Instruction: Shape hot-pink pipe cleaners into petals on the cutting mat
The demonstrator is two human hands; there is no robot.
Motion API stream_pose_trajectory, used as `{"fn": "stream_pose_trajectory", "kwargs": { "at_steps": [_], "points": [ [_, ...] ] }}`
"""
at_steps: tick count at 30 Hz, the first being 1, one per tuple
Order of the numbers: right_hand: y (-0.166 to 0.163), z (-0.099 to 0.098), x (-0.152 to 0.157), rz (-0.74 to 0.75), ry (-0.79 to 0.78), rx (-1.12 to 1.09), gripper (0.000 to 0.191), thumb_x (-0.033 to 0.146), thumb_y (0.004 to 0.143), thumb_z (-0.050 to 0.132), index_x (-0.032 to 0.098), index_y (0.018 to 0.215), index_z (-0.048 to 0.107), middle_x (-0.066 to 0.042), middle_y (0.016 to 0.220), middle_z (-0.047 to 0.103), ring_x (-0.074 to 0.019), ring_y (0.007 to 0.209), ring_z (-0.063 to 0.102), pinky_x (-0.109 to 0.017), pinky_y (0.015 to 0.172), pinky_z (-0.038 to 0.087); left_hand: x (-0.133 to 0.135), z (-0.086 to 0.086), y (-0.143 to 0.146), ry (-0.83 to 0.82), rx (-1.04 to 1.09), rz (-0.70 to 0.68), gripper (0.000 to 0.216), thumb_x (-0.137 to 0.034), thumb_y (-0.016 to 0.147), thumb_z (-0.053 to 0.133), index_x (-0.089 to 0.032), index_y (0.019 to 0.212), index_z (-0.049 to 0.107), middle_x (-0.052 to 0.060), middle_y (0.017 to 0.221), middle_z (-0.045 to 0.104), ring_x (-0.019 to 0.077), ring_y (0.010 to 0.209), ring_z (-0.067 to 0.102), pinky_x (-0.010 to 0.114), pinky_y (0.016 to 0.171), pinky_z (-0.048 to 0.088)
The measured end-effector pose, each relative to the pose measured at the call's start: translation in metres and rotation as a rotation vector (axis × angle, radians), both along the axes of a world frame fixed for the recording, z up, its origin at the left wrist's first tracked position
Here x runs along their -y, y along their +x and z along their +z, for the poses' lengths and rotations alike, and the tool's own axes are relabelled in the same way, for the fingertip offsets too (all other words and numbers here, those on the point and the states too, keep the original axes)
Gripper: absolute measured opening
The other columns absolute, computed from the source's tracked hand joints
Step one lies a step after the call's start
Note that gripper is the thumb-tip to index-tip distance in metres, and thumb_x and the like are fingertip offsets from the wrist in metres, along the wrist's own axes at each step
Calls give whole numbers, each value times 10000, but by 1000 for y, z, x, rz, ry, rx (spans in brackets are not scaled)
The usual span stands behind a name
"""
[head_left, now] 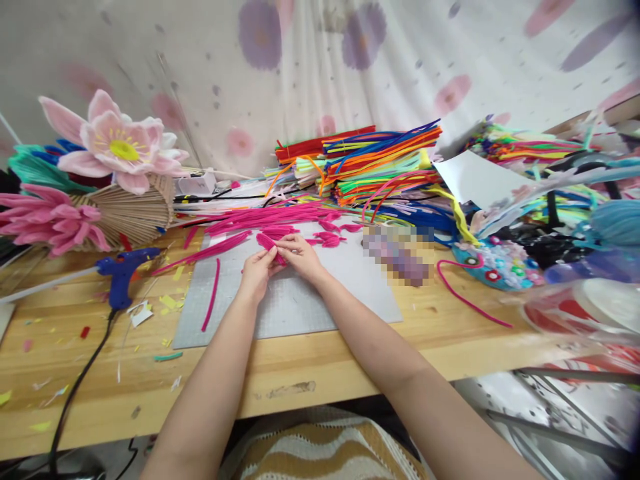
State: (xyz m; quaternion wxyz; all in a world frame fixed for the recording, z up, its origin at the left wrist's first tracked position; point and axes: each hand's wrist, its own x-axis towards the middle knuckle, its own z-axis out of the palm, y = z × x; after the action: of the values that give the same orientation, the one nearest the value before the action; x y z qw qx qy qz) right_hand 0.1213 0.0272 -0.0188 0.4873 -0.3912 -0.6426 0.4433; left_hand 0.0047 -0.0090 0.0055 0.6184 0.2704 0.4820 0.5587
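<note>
Head view: two hands meet over one grey mat [300, 307] on the bench [310, 367]. The fingers of the left hand [257, 272] and right hand [300, 257] pinch one pink petal [267, 241] between them. One loose pink stem [213, 297] lies on the mat, left of them. One glue gun [123, 273] and two flowers [117, 143] sit far left.
</note>
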Motion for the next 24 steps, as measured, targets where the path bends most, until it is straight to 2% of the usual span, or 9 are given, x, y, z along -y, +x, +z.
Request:
{"fn": "stream_pose_trajectory", "kwargs": {
  "at_steps": [2,5,8,10,14,18,20,24],
  "points": [
    [4,3,0,73,-61,-44,207,253,694,620,195,872,710,-51,1001,569,-144,950,522,-272,809,431,0,1,-1,12,-30,-20,283,-321,540,751,-116,702,644,13,597,629,94,528,559,255,591,483],
    [11,11,0,163,-218,-140,270,313,708,614,201,942,689,-42,981,615,-129,846,554,-244,697,452,1,1,-3,55,-146,-82,303,-340,510,763,-109,672,653,9,572,611,87,489,527,252,560,464],
    [16,18,-1,200,-345,-230,339,373,715,613,204,1004,661,-34,920,653,-99,695,552,-216,595,436,3,1,-3,60,-280,-220,309,-359,497,768,-103,632,661,24,558,603,94,482,517,257,547,451],
    [20,21,-2,280,-414,-265,346,397,686,642,181,955,669,-41,868,664,-96,641,544,-212,552,423,5,1,-3,39,-308,-325,294,-359,509,763,-102,603,656,32,566,598,95,492,513,267,560,459],
    [29,23,-4,444,-526,-341,335,405,655,676,153,875,672,-13,681,632,-89,562,513,-206,509,393,9,1,-7,26,-168,-510,245,-338,582,731,-114,571,631,-1,555,532,78,524,481,303,632,499],
    [35,20,-5,545,-579,-417,353,418,672,661,139,888,664,4,599,591,-80,529,478,-211,515,376,9,1,-11,4,-28,-581,214,-313,644,702,-122,738,674,-26,563,488,56,515,442,280,611,508],
    [34,19,-5,544,-582,-437,344,403,654,679,134,868,667,7,585,579,-77,522,462,-208,505,360,8,1,-12,-19,10,-595,242,-304,654,700,-119,810,681,-26,570,483,52,512,442,262,586,506],
    [30,21,-4,443,-578,-485,287,355,613,710,129,785,672,29,528,518,-61,486,403,-197,460,305,7,1,-10,-39,40,-585,253,-297,665,696,-107,832,682,-27,559,470,45,492,436,241,555,506]
  ]
}}
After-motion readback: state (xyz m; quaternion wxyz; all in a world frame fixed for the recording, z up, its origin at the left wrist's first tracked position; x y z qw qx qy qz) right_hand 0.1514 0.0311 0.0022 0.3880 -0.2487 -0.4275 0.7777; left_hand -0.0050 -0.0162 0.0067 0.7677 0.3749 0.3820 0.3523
